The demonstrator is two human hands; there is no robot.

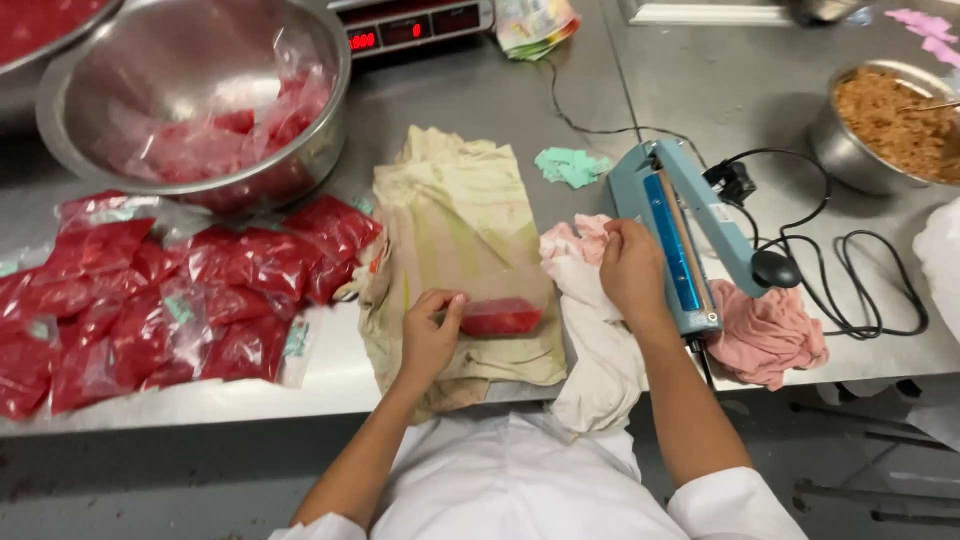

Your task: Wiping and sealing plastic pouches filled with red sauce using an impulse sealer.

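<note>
A clear plastic bag with red paste in its bottom lies on a stained yellowish cloth. My left hand presses on the bag's left end, fingers bent over it. My right hand rests on a white-pink rag, right beside the blue heat sealer, and seems to pinch the rag; its fingers are curled.
A pile of filled red bags lies at the left. A steel bowl behind holds more bags. A scale stands at the back. A bowl of brown crumbs and black cables are at the right. A pink rag hangs at the table edge.
</note>
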